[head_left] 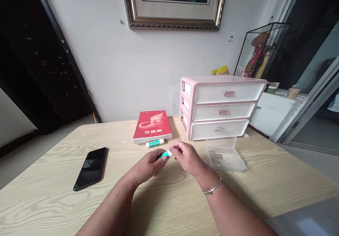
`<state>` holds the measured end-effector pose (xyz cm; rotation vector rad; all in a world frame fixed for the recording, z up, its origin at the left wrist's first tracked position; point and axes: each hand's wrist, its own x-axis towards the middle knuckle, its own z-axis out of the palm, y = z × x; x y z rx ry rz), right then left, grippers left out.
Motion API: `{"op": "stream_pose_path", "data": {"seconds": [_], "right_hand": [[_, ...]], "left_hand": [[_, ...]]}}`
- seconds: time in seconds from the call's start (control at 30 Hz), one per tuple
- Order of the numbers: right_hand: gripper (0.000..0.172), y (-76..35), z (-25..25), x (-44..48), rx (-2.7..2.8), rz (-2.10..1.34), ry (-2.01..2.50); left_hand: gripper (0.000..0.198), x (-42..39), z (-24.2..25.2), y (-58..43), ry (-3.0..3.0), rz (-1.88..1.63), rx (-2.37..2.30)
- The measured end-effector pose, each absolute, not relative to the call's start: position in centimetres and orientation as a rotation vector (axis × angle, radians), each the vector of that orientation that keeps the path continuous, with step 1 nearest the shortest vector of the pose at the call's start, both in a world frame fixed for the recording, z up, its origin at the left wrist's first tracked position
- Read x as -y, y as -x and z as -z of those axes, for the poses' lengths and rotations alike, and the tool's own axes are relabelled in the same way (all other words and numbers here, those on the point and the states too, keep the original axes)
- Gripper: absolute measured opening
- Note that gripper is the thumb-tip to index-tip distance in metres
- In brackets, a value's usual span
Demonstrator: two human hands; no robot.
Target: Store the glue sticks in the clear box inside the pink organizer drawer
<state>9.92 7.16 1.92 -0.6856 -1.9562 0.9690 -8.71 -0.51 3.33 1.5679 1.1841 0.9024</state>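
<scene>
My left hand is closed around the green body of a glue stick, held above the table in front of the book. The fingers of my right hand pinch its white cap end; whether the cap is on or loose is hidden by the fingertips. A second glue stick, white with a green label, lies along the front edge of a red book. To the right of my right hand stands a clear plastic box with its lid raised.
A black phone lies on the wooden table at the left. Behind my right hand stands a pink and white drawer unit with three drawers, a yellow packet at its back. A framed picture hangs on the wall.
</scene>
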Motion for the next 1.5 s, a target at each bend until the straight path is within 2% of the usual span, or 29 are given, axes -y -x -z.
{"op": "stream_pose_path", "data": {"seconds": [0.17,0.3,0.5,0.63,0.77,0.9,1.07,1.17,1.33,1.5], "right_hand": [[0.032,-10.3,-3.0,-6.1,2.007,-1.051,0.551],[0.028,-10.2,-3.1,-5.8,2.074,-0.962,0.498],[0.036,-9.3,-1.3,-7.0,1.909,-1.033,0.844],[0.044,-8.4,-0.4,-7.7,1.745,-1.240,1.040],[0.044,-8.1,-0.3,-7.8,1.589,-1.396,1.054],[0.046,-8.7,-0.9,-7.3,1.663,-1.323,0.976],[0.028,-9.4,-2.0,-6.2,1.943,-0.914,0.731],[0.026,-9.3,-1.8,-6.4,1.950,-1.026,0.736],[0.035,-8.4,-0.6,-7.2,1.765,-1.262,1.008],[0.043,-8.1,-0.5,-6.8,1.689,-1.309,0.950]], "left_hand": [[0.034,0.4,-3.3,9.7,-1.438,-0.936,-0.994],[0.035,0.5,-3.2,9.8,-1.436,-0.912,-0.990],[0.025,0.2,-2.9,7.7,-2.050,-1.000,-1.524],[0.022,-0.1,-2.1,7.3,-2.307,-0.799,-1.808],[0.021,-0.1,-1.8,7.0,-2.443,-0.727,-1.928],[0.020,0.1,-2.2,7.1,-2.281,-0.821,-1.819],[0.030,0.1,-3.0,8.7,-1.962,-0.927,-1.486],[0.029,0.2,-3.1,8.8,-1.971,-0.912,-1.489],[0.021,0.2,-2.5,7.4,-2.153,-0.828,-1.813],[0.025,0.0,-2.2,7.6,-1.951,-0.893,-1.680]]}}
